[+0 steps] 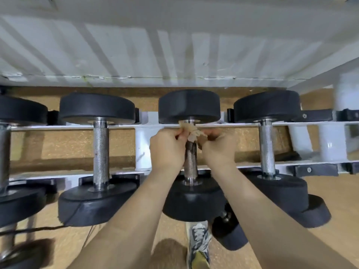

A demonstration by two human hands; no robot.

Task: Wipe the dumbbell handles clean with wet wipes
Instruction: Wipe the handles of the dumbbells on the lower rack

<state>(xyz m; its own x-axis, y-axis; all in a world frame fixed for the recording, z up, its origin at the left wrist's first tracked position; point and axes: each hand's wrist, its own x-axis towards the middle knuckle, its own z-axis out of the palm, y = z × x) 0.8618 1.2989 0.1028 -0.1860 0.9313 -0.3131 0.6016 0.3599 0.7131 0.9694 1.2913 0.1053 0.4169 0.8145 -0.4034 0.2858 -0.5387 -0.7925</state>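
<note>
A black dumbbell lies on the white rack in front of me, and its knurled steel handle runs away from me. A crumpled, soiled wet wipe is wrapped round the far end of that handle, close to the far weight head. My left hand pinches the wipe from the left. My right hand pinches it from the right. The two hands almost meet over the handle. The near weight head shows between my forearms.
More dumbbells lie on the white rack: one to the left, one to the right, one at the far left edge. A lower dumbbell and my shoe are on the wooden floor. A white wall stands behind.
</note>
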